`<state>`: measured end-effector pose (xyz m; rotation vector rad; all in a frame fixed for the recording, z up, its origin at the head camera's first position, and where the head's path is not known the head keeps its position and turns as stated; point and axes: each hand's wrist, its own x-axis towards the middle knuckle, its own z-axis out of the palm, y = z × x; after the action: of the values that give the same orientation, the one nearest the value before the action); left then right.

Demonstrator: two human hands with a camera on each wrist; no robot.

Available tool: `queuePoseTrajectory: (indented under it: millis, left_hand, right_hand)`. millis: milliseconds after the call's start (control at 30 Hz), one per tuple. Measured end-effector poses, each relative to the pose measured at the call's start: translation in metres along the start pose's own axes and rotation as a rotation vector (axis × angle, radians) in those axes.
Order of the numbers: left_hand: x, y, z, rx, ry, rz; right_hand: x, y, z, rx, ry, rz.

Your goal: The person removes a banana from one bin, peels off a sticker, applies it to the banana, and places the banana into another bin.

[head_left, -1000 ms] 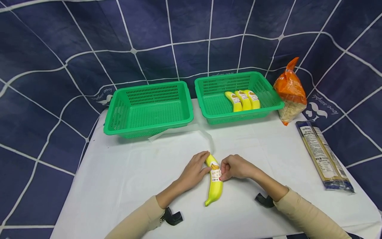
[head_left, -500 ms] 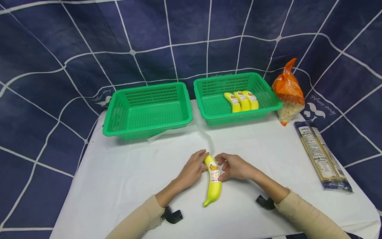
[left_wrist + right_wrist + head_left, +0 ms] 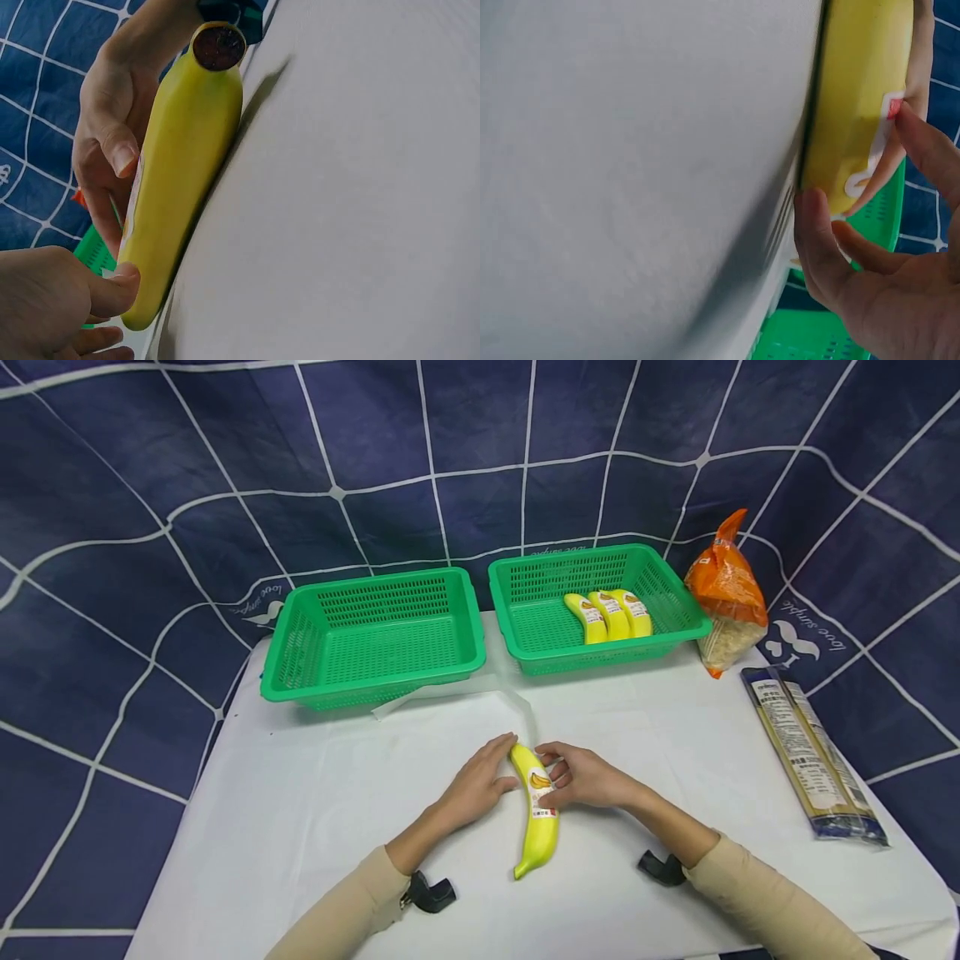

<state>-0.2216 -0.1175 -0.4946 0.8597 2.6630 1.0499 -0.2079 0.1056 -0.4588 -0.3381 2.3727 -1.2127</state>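
A yellow banana (image 3: 538, 843) with a white label (image 3: 537, 781) lies lengthwise on the white-covered table, between both hands. My left hand (image 3: 477, 785) rests at its far end, fingers extended; the thumb is near its left side. On the other side, my right hand (image 3: 592, 778) holds the banana, thumb on the label and bent fingers along the edge. The right wrist view shows that thumb at the label's red mark (image 3: 894, 109) and a fingertip against the banana's side. In the left wrist view the dark cut end (image 3: 219, 49) of the banana faces the camera.
At the back left stands a green basket (image 3: 375, 681). Beside it, another green basket (image 3: 600, 653) holds three labelled bananas (image 3: 617, 617). An orange-topped bag (image 3: 726, 581) and long flat packets (image 3: 813, 760) are at the right. A pale strip (image 3: 450, 691) lies before the baskets.
My right hand has changed from pinching at the label's right edge to spreading its fingers along the banana, thumb now over the label. My left thumb has drawn back slightly from the banana.
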Motion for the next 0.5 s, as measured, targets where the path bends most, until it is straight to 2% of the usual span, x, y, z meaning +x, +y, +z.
queuePoseTrajectory:
  millis: [200,367,500]
  left_hand:
    - [0.001,-0.001,-0.003,-0.004,0.041,0.004]
    - [0.002,-0.001,-0.005,0.007,0.042,-0.006]
    - [0.006,0.000,-0.012,0.012,0.068,-0.010]
  right_hand:
    - [0.002,-0.003,0.004,-0.044,0.032,0.031]
    - [0.004,-0.005,0.007,-0.070,0.047,0.034]
    - [0.005,-0.008,0.008,-0.088,0.074,0.052]
